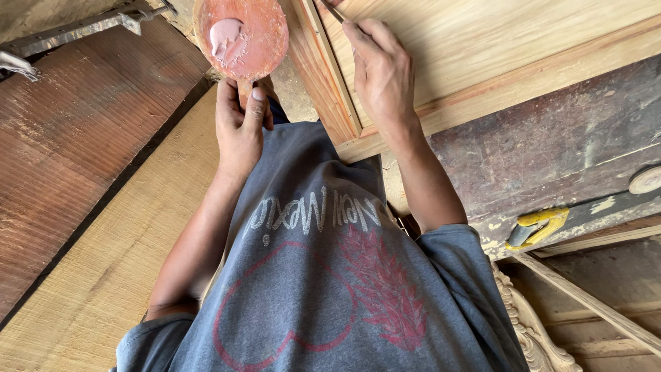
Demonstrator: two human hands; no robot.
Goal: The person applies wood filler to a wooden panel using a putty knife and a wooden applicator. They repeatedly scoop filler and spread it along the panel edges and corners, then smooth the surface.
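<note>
At the far left a grey metal bracket lies along the upper left corner, above a dark reddish-brown board with fine saw ridges running across it, and beside that a paler, rough-sawn plank slants from the lower left toward the middle. The left hand is closed around the short handle of a round wooden paddle; the paddle's long axis runs straight up the picture, its disc pointing toward the top edge, stained red-orange and carrying a smear of pinkish putty on its left half. Below both hands spreads the person's grey printed shirt, soft and faded, with a red heart outline and a leaf pattern. The right hand, well apart from the left, pinches a thin dark tool whose tip angles up and left toward the top edge; only a short length of it shows. That hand rests on a pale, smooth wooden panel with a straight grain, close to the raised moulding that frames its left edge. Right of the forearm lies a dark, paint-stained worktop, with a yellow-handled tool on its lower edge. A carved, scrolled piece of pale wood sits in the lower right corner.
</note>
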